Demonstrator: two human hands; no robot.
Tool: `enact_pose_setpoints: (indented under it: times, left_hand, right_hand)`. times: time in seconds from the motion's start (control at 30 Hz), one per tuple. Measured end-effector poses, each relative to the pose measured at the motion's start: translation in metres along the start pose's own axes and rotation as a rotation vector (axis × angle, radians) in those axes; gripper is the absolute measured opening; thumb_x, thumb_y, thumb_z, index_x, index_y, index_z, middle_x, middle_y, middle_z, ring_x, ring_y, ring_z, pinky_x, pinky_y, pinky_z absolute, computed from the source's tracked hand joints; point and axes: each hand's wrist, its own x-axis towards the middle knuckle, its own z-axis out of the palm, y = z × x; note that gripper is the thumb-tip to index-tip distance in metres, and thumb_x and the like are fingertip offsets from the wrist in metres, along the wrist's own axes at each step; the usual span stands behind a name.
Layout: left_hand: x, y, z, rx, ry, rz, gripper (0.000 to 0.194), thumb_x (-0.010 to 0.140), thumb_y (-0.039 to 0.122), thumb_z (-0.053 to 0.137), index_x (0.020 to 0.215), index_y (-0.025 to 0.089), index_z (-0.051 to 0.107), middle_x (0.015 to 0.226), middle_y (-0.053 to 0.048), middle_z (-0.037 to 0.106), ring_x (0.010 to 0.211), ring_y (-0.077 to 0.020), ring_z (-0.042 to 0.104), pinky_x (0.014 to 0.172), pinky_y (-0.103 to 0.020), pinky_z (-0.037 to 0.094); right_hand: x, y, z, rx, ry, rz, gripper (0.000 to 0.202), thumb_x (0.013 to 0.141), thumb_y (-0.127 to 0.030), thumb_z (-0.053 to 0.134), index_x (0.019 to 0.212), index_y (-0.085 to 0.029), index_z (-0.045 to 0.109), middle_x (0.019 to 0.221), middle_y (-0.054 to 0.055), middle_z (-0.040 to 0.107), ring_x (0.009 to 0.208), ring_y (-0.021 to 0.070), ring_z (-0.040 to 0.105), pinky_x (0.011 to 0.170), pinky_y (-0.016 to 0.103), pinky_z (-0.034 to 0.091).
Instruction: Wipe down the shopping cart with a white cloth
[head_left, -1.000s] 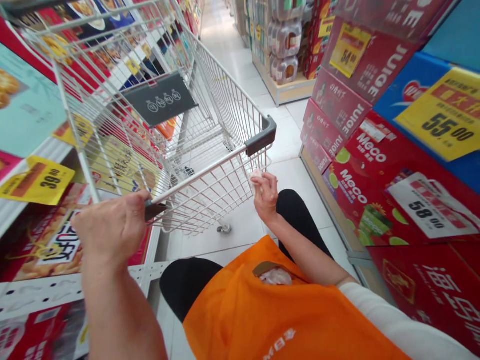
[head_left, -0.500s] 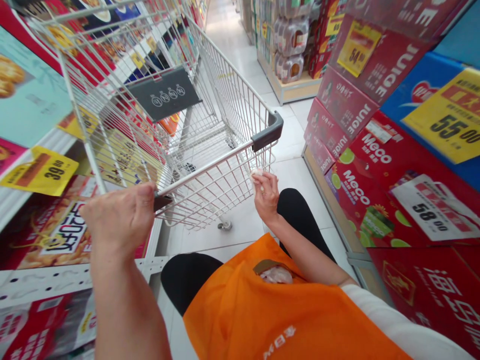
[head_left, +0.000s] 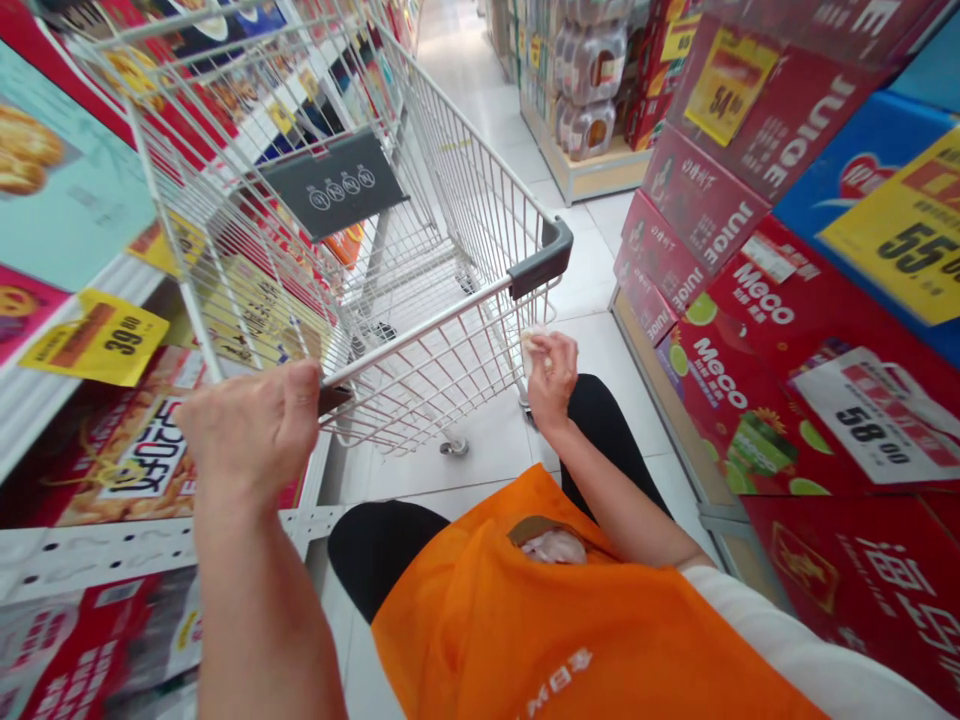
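Bright, whitish indoor light falls fairly evenly, its source out of frame. The floor (head_left: 495, 110) washes out nearly white at top centre, and glints sit on the wrapped bottles (head_left: 596, 75). Shadows are soft, deepest beneath the shelf edge at left. The cart (head_left: 442, 330) is slightly soft and the far aisle blurred. Wide-angle distortion stretches the boxes (head_left: 825, 400) at right and the sleeve (head_left: 802, 640) at lower right; lower-left print looks smeared.

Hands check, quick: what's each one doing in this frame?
Left hand: closed on the cart, at its near corner.
Right hand: fingers curled, pinching a whitish wad; material unclear.
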Motion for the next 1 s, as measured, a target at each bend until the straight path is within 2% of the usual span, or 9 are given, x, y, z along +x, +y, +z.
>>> enact_pose_setpoints:
  times: [0.13,0.27,0.33,0.53,0.63,0.77,0.87,0.93,1.0]
  left_hand:
    - [0.001,0.003,-0.003,-0.001,-0.011,-0.016,0.089,0.085,0.051,-0.005,0.100,0.012,0.073,0.092,-0.023,0.073,0.089,-0.0370,0.065,0.060,-0.032,0.019]
    - [0.002,0.009,-0.003,-0.007,0.018,-0.017,0.091,0.087,0.049,-0.008,0.100,0.010,0.074,0.088,-0.022,0.071,0.080,-0.0331,0.061,0.059,-0.032,0.018]
    - [0.001,0.013,-0.004,-0.018,0.042,0.001,0.091,0.089,0.049,-0.008,0.100,0.012,0.074,0.087,-0.020,0.071,0.076,-0.0309,0.059,0.060,-0.032,0.017]
    - [0.000,0.023,-0.007,-0.045,0.050,0.032,0.097,0.090,0.054,-0.013,0.101,0.014,0.075,0.088,-0.018,0.071,0.076,-0.0296,0.059,0.061,-0.032,0.016]
    - [0.001,0.027,-0.010,-0.044,0.043,0.014,0.101,0.089,0.054,-0.017,0.102,0.012,0.075,0.090,-0.020,0.072,0.079,-0.0307,0.061,0.061,-0.033,0.015]
    - [0.003,0.031,-0.011,-0.056,0.046,0.013,0.104,0.088,0.055,-0.020,0.104,0.013,0.075,0.092,-0.019,0.072,0.082,-0.0311,0.063,0.061,-0.033,0.016]
    - [0.004,0.032,-0.009,-0.064,0.065,0.016,0.107,0.088,0.056,-0.022,0.103,0.012,0.075,0.090,-0.019,0.072,0.082,-0.0310,0.064,0.060,-0.033,0.017]
    - [0.005,0.032,-0.008,-0.056,0.069,0.018,0.107,0.088,0.056,-0.022,0.102,0.013,0.075,0.089,-0.018,0.072,0.082,-0.0309,0.064,0.060,-0.033,0.018]
    - [0.005,0.034,-0.008,-0.047,0.065,0.022,0.108,0.089,0.056,-0.023,0.099,0.013,0.075,0.089,-0.018,0.072,0.083,-0.0310,0.065,0.061,-0.033,0.020]
  right_hand:
    - [0.004,0.003,-0.001,-0.021,0.047,0.055,0.021,0.099,-0.026,0.047,0.104,-0.021,0.067,0.102,0.007,0.063,0.106,0.0180,0.059,0.096,0.034,0.049]
    - [-0.029,-0.022,0.009,0.024,-0.119,-0.102,0.020,0.100,-0.024,0.047,0.102,-0.022,0.067,0.103,0.007,0.063,0.103,0.0158,0.061,0.095,0.030,0.050]
    - [-0.036,-0.025,0.011,0.007,-0.147,-0.152,0.022,0.101,-0.024,0.046,0.099,-0.022,0.067,0.104,0.007,0.063,0.102,0.0154,0.062,0.093,0.030,0.051]
    - [0.011,0.011,0.001,-0.095,0.104,-0.039,0.024,0.101,-0.028,0.044,0.101,-0.021,0.067,0.101,0.008,0.061,0.103,0.0180,0.060,0.094,0.034,0.051]
    - [0.012,0.004,0.007,-0.103,0.134,-0.026,0.024,0.101,-0.028,0.044,0.102,-0.021,0.067,0.100,0.008,0.061,0.103,0.0181,0.060,0.094,0.035,0.051]
    - [-0.032,-0.032,0.020,-0.060,-0.053,-0.147,0.023,0.101,-0.023,0.046,0.100,-0.022,0.068,0.103,0.008,0.063,0.101,0.0163,0.062,0.094,0.032,0.051]
    - [-0.044,-0.037,0.020,-0.031,-0.214,-0.224,0.021,0.099,-0.019,0.049,0.098,-0.023,0.070,0.105,0.007,0.064,0.099,0.0154,0.062,0.094,0.032,0.050]
    - [-0.028,-0.022,0.016,-0.039,-0.151,-0.166,0.021,0.099,-0.021,0.049,0.097,-0.022,0.070,0.104,0.007,0.062,0.100,0.0164,0.061,0.095,0.033,0.050]
    - [-0.004,-0.004,0.013,-0.069,-0.008,-0.063,0.023,0.100,-0.023,0.046,0.097,-0.020,0.069,0.102,0.008,0.061,0.103,0.0175,0.060,0.097,0.035,0.049]
